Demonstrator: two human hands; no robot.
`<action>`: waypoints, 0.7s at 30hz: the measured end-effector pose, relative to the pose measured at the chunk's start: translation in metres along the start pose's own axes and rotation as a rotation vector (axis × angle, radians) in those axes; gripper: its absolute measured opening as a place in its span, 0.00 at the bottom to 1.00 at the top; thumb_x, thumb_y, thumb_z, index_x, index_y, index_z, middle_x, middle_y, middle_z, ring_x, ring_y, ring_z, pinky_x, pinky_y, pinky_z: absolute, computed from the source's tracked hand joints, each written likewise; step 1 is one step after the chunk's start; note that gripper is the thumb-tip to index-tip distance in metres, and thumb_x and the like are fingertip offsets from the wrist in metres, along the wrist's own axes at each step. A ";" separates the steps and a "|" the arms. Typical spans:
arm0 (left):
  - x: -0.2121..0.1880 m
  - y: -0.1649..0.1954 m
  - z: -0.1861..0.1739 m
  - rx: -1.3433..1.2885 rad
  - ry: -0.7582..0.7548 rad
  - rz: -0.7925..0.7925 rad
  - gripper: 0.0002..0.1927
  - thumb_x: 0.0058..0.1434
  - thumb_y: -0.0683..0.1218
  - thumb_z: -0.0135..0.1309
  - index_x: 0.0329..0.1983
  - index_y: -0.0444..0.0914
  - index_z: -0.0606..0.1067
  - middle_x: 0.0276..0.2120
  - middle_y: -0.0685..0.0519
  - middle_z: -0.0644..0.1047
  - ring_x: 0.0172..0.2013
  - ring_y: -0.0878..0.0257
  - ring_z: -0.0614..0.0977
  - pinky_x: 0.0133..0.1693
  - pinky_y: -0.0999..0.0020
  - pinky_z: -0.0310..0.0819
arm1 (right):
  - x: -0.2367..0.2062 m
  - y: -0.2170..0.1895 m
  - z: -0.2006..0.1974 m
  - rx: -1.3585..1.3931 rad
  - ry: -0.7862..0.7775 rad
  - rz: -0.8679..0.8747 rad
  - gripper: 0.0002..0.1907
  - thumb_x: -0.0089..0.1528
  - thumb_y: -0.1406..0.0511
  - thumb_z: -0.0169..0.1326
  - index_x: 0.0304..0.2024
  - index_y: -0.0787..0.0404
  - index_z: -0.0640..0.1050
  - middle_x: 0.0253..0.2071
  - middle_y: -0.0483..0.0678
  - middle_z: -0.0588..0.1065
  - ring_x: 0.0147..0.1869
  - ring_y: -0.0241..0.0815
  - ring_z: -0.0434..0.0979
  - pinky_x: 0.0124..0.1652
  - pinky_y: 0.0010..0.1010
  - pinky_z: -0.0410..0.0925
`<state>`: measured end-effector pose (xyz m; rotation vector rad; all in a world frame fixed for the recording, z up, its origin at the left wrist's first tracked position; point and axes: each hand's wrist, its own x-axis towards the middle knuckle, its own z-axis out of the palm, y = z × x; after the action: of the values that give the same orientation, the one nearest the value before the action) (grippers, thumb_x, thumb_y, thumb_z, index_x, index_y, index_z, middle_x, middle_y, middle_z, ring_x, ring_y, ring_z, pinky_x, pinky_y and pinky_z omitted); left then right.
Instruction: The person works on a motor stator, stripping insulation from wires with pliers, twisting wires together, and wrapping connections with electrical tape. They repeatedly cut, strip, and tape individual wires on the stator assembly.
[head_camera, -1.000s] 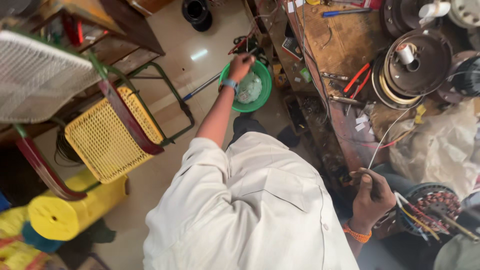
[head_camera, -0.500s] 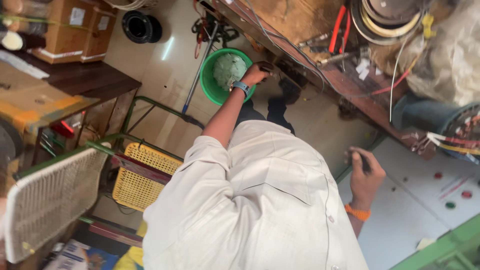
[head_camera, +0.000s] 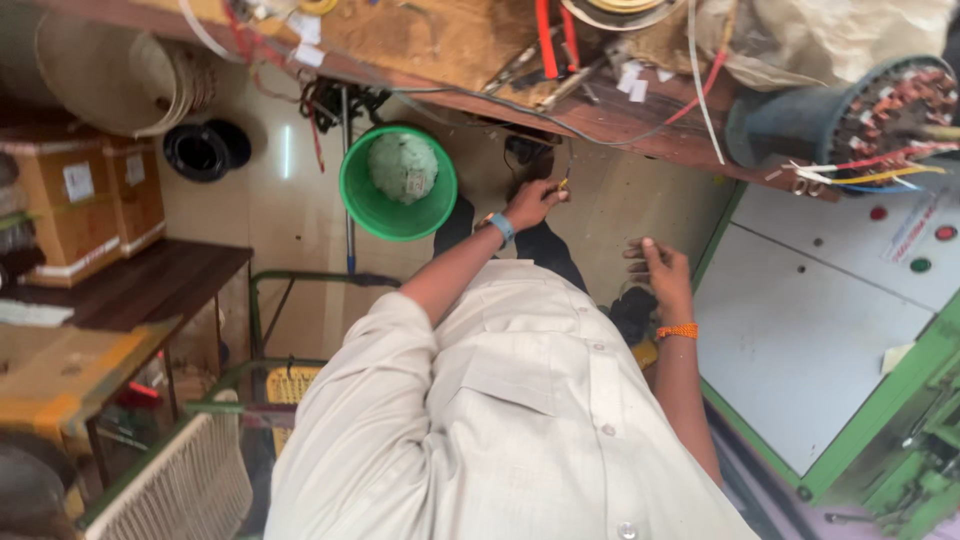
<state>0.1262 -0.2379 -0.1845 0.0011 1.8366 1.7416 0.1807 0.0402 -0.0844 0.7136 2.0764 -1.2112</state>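
Tool (head_camera: 564, 183), small, yellow-handled: pinched in left hand (head_camera: 530, 205) fingers, just under bench (head_camera: 450, 45) edge, beside green bucket (head_camera: 397, 183). Right hand (head_camera: 662, 272): fingers spread, empty, over bare floor (head_camera: 640, 200) beside green-framed cabinet (head_camera: 810, 330).

Bare floor (head_camera: 300, 215) lies open between the green bucket (head_camera: 398, 182) and the dark wooden table (head_camera: 130, 285). The counter (head_camera: 470, 60) edge overhangs the left hand (head_camera: 532, 203), with loose wires (head_camera: 700, 90) drooping from it. The right hand (head_camera: 660, 272) has a narrow gap beside the green-framed white cabinet (head_camera: 800, 330); a wound motor stator (head_camera: 860, 115) juts above.
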 end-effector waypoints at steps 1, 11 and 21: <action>-0.002 0.005 0.008 -0.183 -0.022 0.030 0.18 0.75 0.53 0.50 0.54 0.35 0.80 0.49 0.47 0.86 0.50 0.59 0.86 0.56 0.60 0.78 | -0.003 -0.001 0.004 0.003 -0.038 0.101 0.27 0.71 0.49 0.44 0.48 0.65 0.81 0.40 0.50 0.81 0.35 0.39 0.78 0.36 0.32 0.73; -0.033 0.058 0.006 -0.896 -0.328 -0.116 0.16 0.76 0.55 0.41 0.53 0.39 0.70 0.57 0.49 0.79 0.47 0.61 0.82 0.48 0.64 0.79 | 0.003 -0.029 0.024 1.690 0.071 -0.222 0.21 0.75 0.53 0.45 0.63 0.57 0.72 0.40 0.43 0.77 0.43 0.36 0.76 0.49 0.28 0.71; -0.048 0.026 -0.005 -0.285 0.131 -0.260 0.21 0.74 0.59 0.41 0.53 0.40 0.75 0.42 0.50 0.84 0.30 0.64 0.83 0.32 0.69 0.76 | 0.009 0.034 -0.116 1.527 0.902 -0.512 0.16 0.75 0.56 0.40 0.54 0.55 0.75 0.22 0.40 0.62 0.19 0.31 0.54 0.17 0.24 0.52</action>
<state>0.1529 -0.2582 -0.1409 -0.4550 1.5776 1.8319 0.1712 0.1596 -0.0651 1.6142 1.5264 -3.2792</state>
